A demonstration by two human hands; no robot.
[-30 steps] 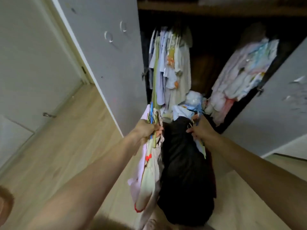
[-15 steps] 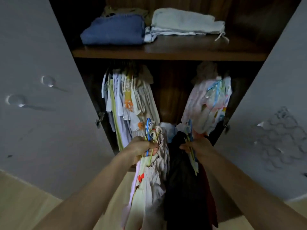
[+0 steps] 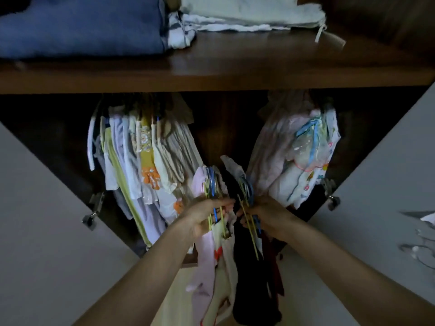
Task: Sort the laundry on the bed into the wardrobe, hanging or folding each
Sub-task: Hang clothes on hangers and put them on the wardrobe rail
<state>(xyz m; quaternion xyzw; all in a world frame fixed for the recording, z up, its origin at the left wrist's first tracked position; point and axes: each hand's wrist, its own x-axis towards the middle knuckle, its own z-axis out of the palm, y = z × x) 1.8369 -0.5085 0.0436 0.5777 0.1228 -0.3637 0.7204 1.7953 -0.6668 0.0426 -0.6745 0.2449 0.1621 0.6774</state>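
Observation:
My left hand (image 3: 207, 214) grips a bundle of blue and yellow hangers (image 3: 213, 184) from which pink and cream garments (image 3: 214, 274) hang down. My right hand (image 3: 266, 216) grips a second bundle of hangers (image 3: 247, 187) carrying dark garments (image 3: 251, 278). Both hands are held up side by side in front of the open wardrobe's hanging space, in the gap between a left cluster of hung pale clothes (image 3: 141, 165) and a right cluster (image 3: 299, 158). The rail itself is hidden in the dark under the shelf.
A brown shelf (image 3: 235, 74) above holds a folded blue garment (image 3: 82, 29) and folded white cloth (image 3: 249, 15). Grey wardrobe doors stand open at the left (image 3: 42, 231) and right (image 3: 388, 184). Light wood floor (image 3: 179, 290) shows below.
The view has tilted up and closed in on the wardrobe, so the shelf now fills the top. Both hands have lifted their hanger bundles higher, toward the gap between the hung clusters.

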